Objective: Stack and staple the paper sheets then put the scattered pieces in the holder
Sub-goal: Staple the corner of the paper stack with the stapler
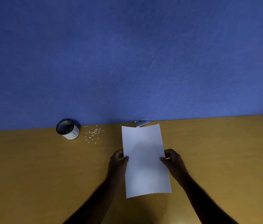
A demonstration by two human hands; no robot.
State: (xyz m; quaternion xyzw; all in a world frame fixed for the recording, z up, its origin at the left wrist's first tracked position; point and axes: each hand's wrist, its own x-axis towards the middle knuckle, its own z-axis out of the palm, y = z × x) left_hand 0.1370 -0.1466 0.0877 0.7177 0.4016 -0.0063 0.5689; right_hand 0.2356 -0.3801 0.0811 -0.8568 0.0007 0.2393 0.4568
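White paper sheets (145,160) are held up above the brown table (38,172), slightly bowed. My left hand (118,160) grips their left edge and my right hand (172,160) grips their right edge, thumbs on top. Behind the top edge of the sheets, a silver stapler (141,122) lies against the wall, partly hidden. Several small white scattered pieces (93,133) lie on the table to the left of the sheets. Further left stands a black mesh holder (67,129) with a white lower part, its mouth tilted towards me.
A blue wall (127,54) rises directly behind the table's far edge.
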